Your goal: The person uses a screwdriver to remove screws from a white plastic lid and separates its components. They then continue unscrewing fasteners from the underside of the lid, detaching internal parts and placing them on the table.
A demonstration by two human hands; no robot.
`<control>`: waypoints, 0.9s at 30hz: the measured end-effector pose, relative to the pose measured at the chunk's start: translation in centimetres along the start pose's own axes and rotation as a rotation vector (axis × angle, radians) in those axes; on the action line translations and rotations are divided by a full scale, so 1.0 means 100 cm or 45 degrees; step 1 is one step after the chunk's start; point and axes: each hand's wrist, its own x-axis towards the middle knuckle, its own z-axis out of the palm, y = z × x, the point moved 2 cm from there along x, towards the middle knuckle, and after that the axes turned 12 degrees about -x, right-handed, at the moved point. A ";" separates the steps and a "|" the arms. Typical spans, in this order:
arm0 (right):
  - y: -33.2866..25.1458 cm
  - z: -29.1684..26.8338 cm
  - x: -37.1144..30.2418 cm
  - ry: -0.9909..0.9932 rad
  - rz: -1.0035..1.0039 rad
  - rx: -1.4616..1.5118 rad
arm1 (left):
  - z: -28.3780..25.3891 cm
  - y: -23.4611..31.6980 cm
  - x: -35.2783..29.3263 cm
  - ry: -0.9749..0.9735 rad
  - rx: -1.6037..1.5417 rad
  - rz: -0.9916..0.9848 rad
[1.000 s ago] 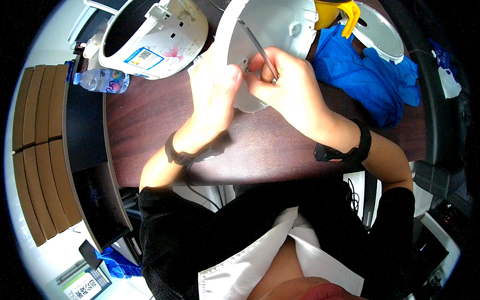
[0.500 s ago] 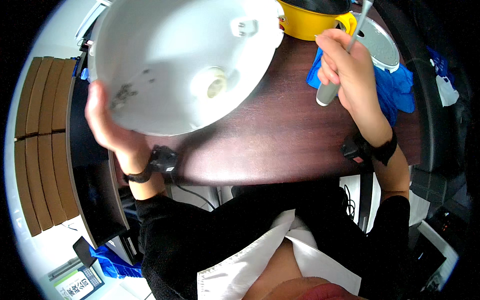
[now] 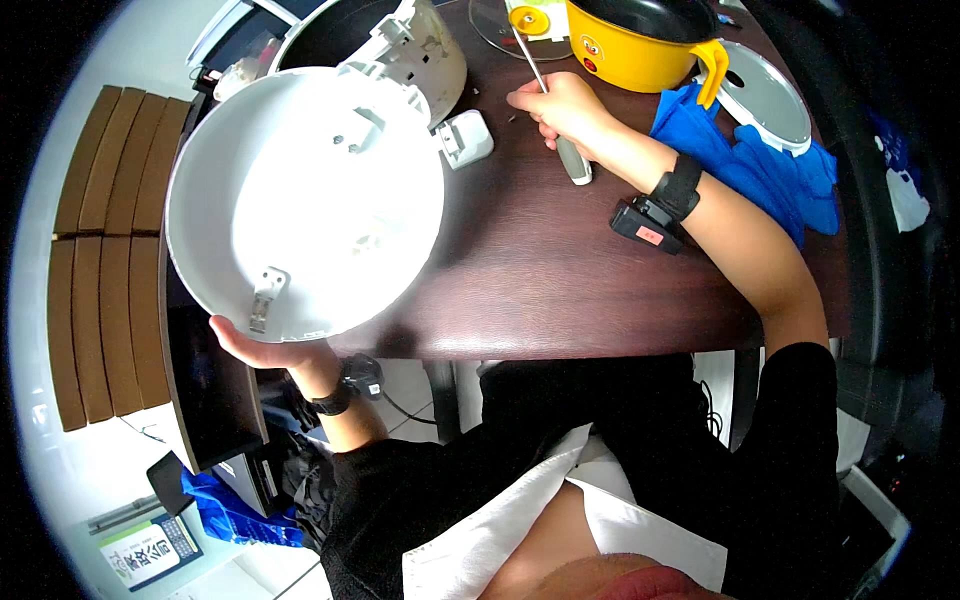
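Note:
A round white plastic appliance shell [image 3: 290, 200], hollow with its inside facing me, is tilted up over the left of the table. My left hand [image 3: 262, 350] grips its lower rim, thumb outside and the other fingers partly hidden behind it. Clips and a small metal bracket show on its inner wall. Right of it, my right hand [image 3: 570, 110] is closed around a screwdriver [image 3: 574, 162] with a grey handle, its thin metal shaft pointing up and away. The tip is apart from the shell. A small white plastic piece [image 3: 467, 138] sits by the shell's right rim.
Behind the shell stands a pale pot [image 3: 440, 70] with a dark inside. A glass lid with a yellow knob [image 3: 530, 20], a yellow pot [image 3: 630, 50], a grey lid [image 3: 765, 95] and a blue cloth [image 3: 750, 170] lie at the far side of the brown table [image 3: 540, 290].
The shell has turned and come lower in my left hand, uncovering the pale pot behind. My right hand has moved left with the screwdriver, whose shaft now leans the other way.

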 end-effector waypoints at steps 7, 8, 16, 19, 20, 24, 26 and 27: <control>-0.004 -0.009 -0.022 -0.100 0.042 0.191 | -0.009 -0.014 -0.007 -0.045 -0.041 -0.132; -0.010 -0.012 -0.033 -0.164 0.021 0.244 | -0.001 -0.016 -0.009 -0.025 0.013 -0.097; -0.046 -0.042 -0.092 -0.049 -0.415 0.128 | 0.055 -0.064 -0.030 -0.382 -0.166 -0.564; -0.051 -0.069 -0.097 0.146 -0.387 0.035 | 0.059 -0.085 -0.024 -0.622 -0.334 -0.856; -0.051 -0.077 -0.097 0.184 -0.413 -0.003 | 0.064 -0.087 -0.021 -0.651 -0.321 -0.956; -0.061 -0.095 -0.089 0.094 -0.751 -0.370 | 0.098 -0.100 -0.014 -0.762 -0.053 -0.881; -0.074 -0.095 -0.090 -0.007 -0.657 -0.566 | 0.119 -0.094 -0.012 -0.877 0.002 -0.833; -0.080 -0.095 -0.088 -0.040 -0.620 -0.790 | 0.124 -0.093 -0.008 -0.960 0.080 -0.831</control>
